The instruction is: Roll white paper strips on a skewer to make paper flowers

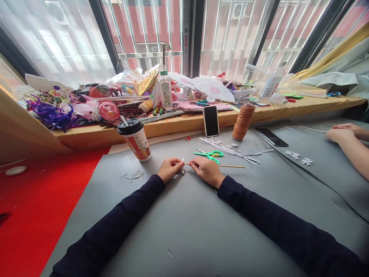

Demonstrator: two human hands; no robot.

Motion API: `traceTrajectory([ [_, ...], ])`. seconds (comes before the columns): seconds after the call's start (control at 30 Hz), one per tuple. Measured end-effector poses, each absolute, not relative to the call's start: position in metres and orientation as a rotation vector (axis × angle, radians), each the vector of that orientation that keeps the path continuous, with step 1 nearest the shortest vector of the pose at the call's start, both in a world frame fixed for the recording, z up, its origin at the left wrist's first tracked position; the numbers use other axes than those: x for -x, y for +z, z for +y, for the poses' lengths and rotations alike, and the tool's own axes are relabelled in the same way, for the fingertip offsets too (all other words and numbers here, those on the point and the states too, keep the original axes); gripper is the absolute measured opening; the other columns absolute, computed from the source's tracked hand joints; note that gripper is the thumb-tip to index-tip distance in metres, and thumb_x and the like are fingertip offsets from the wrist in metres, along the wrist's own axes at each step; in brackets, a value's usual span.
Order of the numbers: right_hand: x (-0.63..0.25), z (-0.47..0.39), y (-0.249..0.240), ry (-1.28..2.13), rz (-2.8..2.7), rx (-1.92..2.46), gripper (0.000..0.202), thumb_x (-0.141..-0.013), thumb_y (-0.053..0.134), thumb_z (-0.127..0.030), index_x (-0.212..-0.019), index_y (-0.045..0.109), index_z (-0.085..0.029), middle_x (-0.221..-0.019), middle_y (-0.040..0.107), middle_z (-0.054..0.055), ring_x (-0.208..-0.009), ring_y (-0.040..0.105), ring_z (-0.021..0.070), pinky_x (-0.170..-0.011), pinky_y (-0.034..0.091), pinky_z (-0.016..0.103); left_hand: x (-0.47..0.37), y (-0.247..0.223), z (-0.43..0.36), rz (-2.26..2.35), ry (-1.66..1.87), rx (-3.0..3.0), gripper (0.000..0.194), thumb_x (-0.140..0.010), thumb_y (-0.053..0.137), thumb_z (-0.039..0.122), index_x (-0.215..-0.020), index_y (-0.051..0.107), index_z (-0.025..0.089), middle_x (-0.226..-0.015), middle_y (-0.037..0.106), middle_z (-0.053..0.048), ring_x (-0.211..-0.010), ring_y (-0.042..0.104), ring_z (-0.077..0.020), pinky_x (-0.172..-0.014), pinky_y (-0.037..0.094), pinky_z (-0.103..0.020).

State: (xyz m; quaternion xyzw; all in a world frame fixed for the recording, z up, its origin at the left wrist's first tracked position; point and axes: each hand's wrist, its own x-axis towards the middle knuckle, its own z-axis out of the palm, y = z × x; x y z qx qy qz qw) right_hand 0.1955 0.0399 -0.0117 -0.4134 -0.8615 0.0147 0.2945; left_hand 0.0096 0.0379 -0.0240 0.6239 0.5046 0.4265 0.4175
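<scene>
My right hand [208, 170] is closed around a thin wooden stick [232, 166], which sticks out to the right past the knuckles. At the stick's left end, my left hand [170, 169] pinches a short white strip [182, 169] that stands across the tip. Whether the strip is wound on the stick or only touches it is too small to tell. Just beyond my right hand lie green-handled scissors [210, 154]. Long white strips [230, 149] are spread behind them. Small white cut pieces [136, 176] lie to the left of my left hand.
A paper coffee cup [135, 140] stands at the left, near the cluttered sill [184, 122]. A propped phone [211, 121], a brown twine spool [243, 122] and a flat phone [271, 137] line the back. White flower shapes [307, 161] lie near another person's hands [343, 132].
</scene>
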Motion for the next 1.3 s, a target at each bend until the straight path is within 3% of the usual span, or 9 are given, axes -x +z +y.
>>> traceTrajectory([
  [0.17,-0.1954,0.0400,-0.0107,0.007,-2.309,1.063,0.025,-0.086,0.037,-0.029,-0.096,0.059,-0.022,-0.084,0.061,0.002,-0.081,0.054,0.0127,-0.064,0.034,0.022,-0.0111,-0.0216,0.0370,1.299,1.104,-1.501,0.031,-0.066,0.060,0.041,-0.074,0.061,0.011,-0.059,0.059,-0.004,-0.050,0.049,-0.0088,-0.051,0.041,-0.022],
  [0.43,-0.1971,0.0418,-0.0102,-0.021,-2.318,1.261,0.034,-0.088,0.031,-0.038,-0.080,0.060,-0.022,-0.076,0.060,0.001,-0.073,0.054,0.0114,-0.055,0.030,0.021,-0.0116,-0.0188,0.0364,1.317,1.150,-1.417,0.029,-0.066,0.061,0.040,-0.074,0.061,0.012,-0.053,0.055,-0.001,-0.046,0.048,-0.0087,-0.049,0.041,-0.022],
  [1.3,-0.1994,0.0430,-0.0133,-0.052,-2.271,1.161,0.031,-0.086,0.037,-0.040,-0.081,0.062,-0.022,-0.077,0.061,0.001,-0.072,0.052,0.0111,-0.057,0.027,0.023,-0.0080,-0.0172,0.0357,1.217,1.102,-1.485,0.026,-0.067,0.060,0.037,-0.072,0.060,0.011,-0.059,0.059,-0.002,-0.052,0.052,-0.0094,-0.055,0.043,-0.023],
])
